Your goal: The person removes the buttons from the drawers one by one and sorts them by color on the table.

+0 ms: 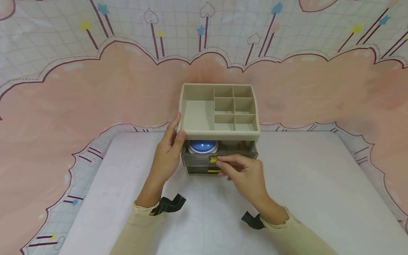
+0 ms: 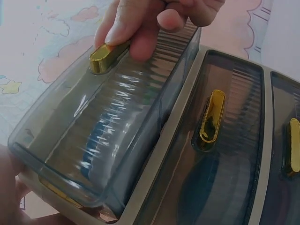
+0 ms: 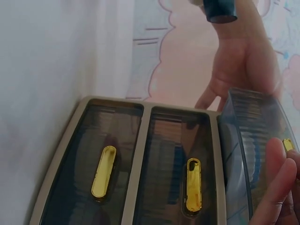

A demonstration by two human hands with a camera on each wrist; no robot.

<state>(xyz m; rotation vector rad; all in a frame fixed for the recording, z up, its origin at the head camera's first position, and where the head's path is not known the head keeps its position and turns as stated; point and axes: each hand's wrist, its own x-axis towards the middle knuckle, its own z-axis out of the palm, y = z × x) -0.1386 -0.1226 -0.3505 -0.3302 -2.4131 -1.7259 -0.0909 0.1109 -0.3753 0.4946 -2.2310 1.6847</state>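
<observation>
A beige desktop drawer organizer [image 1: 220,135] stands in the middle of the white table. Its clear smoky top drawer [image 1: 197,161] is pulled partway out. Inside lies a blue domed object with a white rim [image 1: 203,146]; the tinted wall partly hides it. My right hand [image 1: 247,173] pinches the drawer's gold handle [image 2: 101,58] between thumb and fingertips. At the organizer's left side, my left hand [image 1: 169,152] holds the frame, thumb at the front corner and fingers along the side wall. Two lower drawers, with gold handles [image 3: 104,172], sit flush in the frame.
On top of the organizer are one large compartment [image 1: 199,115] and several small ones. Dark wrist mounts [image 1: 170,204] stick out from both cuffs. A patterned cloth [image 1: 127,88] hangs behind the white tabletop [image 1: 318,184].
</observation>
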